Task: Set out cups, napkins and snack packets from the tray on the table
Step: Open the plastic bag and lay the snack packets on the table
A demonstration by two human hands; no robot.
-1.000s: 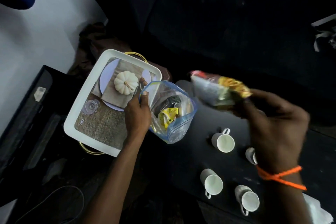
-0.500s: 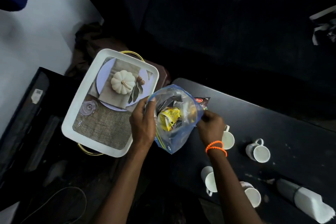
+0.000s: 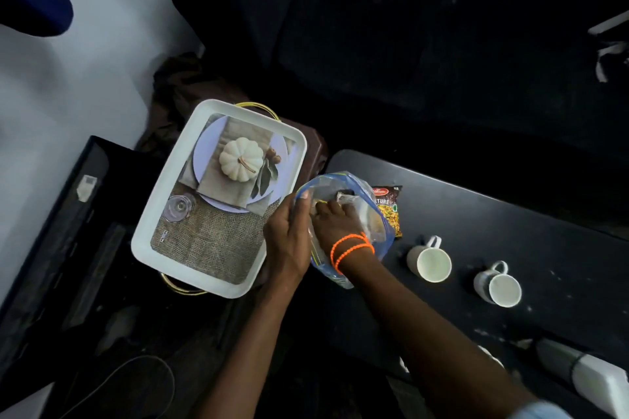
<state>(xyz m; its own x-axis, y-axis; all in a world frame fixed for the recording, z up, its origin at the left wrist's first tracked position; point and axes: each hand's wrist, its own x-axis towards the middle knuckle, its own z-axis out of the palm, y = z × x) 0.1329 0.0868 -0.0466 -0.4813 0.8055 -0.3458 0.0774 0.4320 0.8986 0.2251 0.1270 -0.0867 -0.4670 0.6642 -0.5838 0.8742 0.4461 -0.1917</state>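
Observation:
A clear plastic zip bag of snack packets stands at the left end of the black table. My left hand grips its rim, thumb over the edge. My right hand, with an orange wristband, reaches inside the bag, and its fingertips are hidden among the packets. One snack packet lies flat on the table just behind the bag. Two white cups stand to the right. The white tray with a printed pumpkin picture sits left of the bag.
A white object lies at the table's near right corner. A dark sofa fills the back. A black cabinet top and a cable lie at the lower left. A brown cloth is bunched behind the tray.
My right hand carried a snack packet over the table, laid it down beside the bag, and has gone back into the bag. My left hand stayed on the bag's rim.

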